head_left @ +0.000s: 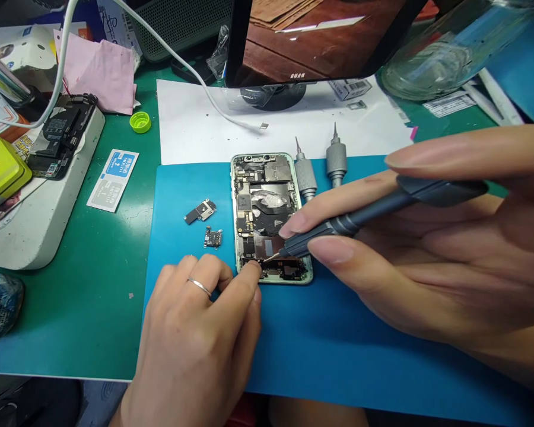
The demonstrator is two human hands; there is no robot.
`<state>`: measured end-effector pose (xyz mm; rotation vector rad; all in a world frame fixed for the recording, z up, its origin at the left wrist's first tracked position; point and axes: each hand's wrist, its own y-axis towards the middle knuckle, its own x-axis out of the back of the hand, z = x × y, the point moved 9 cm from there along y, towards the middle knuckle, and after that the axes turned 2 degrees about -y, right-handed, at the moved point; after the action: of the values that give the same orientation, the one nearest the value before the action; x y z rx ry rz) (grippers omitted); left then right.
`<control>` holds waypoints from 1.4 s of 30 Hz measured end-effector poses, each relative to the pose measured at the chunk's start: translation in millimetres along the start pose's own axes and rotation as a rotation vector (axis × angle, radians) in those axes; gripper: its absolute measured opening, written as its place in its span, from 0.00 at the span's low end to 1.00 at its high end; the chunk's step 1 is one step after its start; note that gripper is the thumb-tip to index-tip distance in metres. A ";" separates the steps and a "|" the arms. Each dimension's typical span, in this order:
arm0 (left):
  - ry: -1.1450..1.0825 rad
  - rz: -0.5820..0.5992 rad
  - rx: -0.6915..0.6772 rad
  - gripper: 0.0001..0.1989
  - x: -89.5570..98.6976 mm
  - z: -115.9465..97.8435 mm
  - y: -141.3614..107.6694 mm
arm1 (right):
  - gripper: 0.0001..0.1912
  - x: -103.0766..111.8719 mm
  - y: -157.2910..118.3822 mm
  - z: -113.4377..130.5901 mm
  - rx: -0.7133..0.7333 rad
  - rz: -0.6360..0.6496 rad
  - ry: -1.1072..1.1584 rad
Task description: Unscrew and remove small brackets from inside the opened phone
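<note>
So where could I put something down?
Bare blue mat lies below the phone, right of the left hand; bare green table lies below the white card. Around the phone it's crowded: loose parts, screwdrivers, the right hand.

Repair workbench with opened phone (273,216), screwdrivers (337,159)

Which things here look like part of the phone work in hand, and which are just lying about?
Part of the work:
opened phone
dark screwdriver in the right hand
two loose parts beside it, probably
two grey screwdrivers, probably

Apparently just lying about:
green cap
pink cloth
glass jar
yellow box
</note>
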<state>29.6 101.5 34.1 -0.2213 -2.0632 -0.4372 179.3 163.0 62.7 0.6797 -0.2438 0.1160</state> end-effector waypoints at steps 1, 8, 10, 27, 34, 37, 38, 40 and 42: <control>0.000 -0.001 0.000 0.11 0.1 -0.3 0.2 | 0.38 -2.1 -0.2 4.4 0.043 0.023 0.005; 0.003 0.005 -0.002 0.11 0.6 -1.8 0.0 | 0.43 -4.6 -1.6 16.1 0.168 0.076 -0.042; 0.006 0.006 -0.003 0.11 0.3 -2.2 -0.1 | 0.42 -6.2 0.3 16.7 0.177 0.107 -0.090; -0.024 0.022 -0.008 0.12 0.4 -0.4 -1.0 | 0.39 -1.3 2.9 26.8 0.314 -0.034 -0.131; 0.001 -0.044 0.043 0.11 5.3 4.9 0.2 | 0.41 1.6 -8.9 16.4 0.221 -0.061 0.022; 0.022 -0.078 0.033 0.10 7.4 4.0 -0.3 | 0.43 1.8 -8.1 13.1 0.146 -0.035 0.081; 0.028 -0.089 0.023 0.09 7.9 3.3 -0.5 | 0.43 -2.6 -7.2 20.0 0.212 0.030 0.080; 0.026 -0.114 -0.003 0.08 8.8 1.9 -0.5 | 0.41 -3.4 -4.0 27.1 0.283 0.068 0.080; 0.015 -0.133 -0.019 0.07 9.6 1.3 0.0 | 0.40 -5.8 -0.5 27.6 0.290 0.117 0.085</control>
<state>23.7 101.8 41.8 -0.0918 -2.0673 -0.5380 168.6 145.0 81.7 0.9462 -0.1867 0.2957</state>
